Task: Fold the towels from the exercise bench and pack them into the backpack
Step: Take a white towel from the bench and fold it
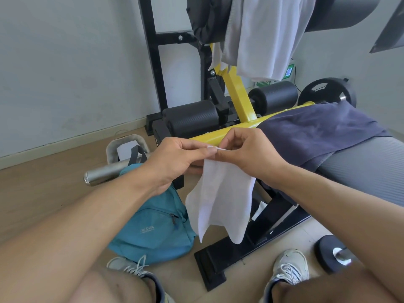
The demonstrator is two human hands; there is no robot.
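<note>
Obs. 1: Your left hand [175, 158] and right hand [247, 154] meet in front of you, fingertips nearly touching. Both pinch the top edge of the small white towel [220, 200] between thumb and fingers. The towel hangs free below the pinch, doubled lengthwise; its two bottom corners dangle uneven, clear of the floor.

Obs. 2: The teal backpack [153, 228] sits on the floor just left of the hanging towel, below your left forearm. Its front pocket zipper looks closed; the main opening is hidden behind your left arm, so you cannot tell its state from here.

Obs. 3: The dark blue towel [323, 130] lies spread over the grey bench pad [367, 162] at right, one edge draping over the pad's near side beside your right wrist. The grey towel [262, 36] hangs from the upper roller pad [209, 18], its lower hem above the yellow frame [236, 95].

Obs. 4, clearance: open wooden floor [43, 193] to the left of the backpack. Straight below the towel runs the bench's black base bar [240, 248], ending between your two shoes. A steel bar end [102, 173] lies behind the backpack. A dumbbell [334, 254] rests near your right shoe [290, 267]. A weight plate [328, 92] leans against the wall behind the bench.
</note>
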